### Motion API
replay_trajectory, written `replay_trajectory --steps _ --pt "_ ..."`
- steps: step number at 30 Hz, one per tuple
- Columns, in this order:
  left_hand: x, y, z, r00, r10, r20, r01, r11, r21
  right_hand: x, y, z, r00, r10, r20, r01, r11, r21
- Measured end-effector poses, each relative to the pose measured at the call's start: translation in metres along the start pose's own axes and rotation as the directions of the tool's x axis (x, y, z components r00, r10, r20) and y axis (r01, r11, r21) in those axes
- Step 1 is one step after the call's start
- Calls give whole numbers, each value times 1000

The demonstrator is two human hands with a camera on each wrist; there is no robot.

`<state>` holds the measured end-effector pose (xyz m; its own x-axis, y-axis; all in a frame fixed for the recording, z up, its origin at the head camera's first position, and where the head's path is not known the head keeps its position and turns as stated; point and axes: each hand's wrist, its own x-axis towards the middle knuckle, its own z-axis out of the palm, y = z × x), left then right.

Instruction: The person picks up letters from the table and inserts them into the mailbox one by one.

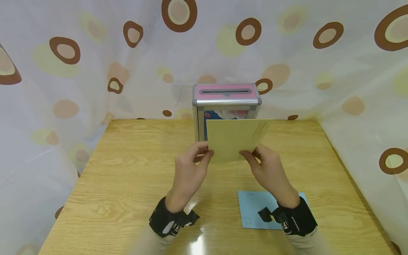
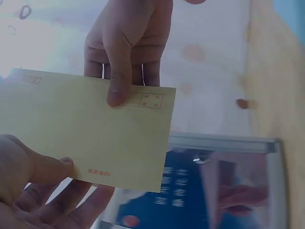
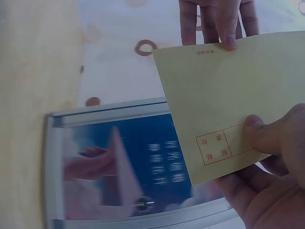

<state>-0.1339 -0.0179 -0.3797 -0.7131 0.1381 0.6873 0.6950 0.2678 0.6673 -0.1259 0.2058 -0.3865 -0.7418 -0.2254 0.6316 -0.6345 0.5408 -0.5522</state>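
the right hand [image 3: 281,162] pinches the lower edge of a yellow envelope [image 3: 219,95], the thumb [image 3: 267,136] lying near a red printed frame [image 3: 213,148]. the left hand [image 3: 220,21] pinches the upper edge. behind the envelope there is a silver-framed box [image 3: 119,162] with a blue picture panel [image 3: 136,157].

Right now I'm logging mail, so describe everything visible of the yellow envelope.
The yellow envelope looks like flat, rectangular paper, printed orange-red: a row of boxes at one corner, a stamp square with a dashed outline beside it at another, short lettering near an edge. Raised off the table, in front of the pink-topped slotted box, it is pinched by the left hand and the right hand.
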Motion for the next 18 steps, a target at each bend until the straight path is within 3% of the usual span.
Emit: replay_trajectory --steps 7,10,18 --pt "43 18 -9 991 115 -75 -117 993 -22 41 -5 -20 997 -62 -54 58 996 -63" --pt "58 25 -12 984 152 -96 -155 987 -28 55 -5 -26 996 -64 -61 62 997 -45" --pt "95 42 -21 950 274 -149 -284 958 -45 93 2 -27 988 -86 -128 89 996 20"
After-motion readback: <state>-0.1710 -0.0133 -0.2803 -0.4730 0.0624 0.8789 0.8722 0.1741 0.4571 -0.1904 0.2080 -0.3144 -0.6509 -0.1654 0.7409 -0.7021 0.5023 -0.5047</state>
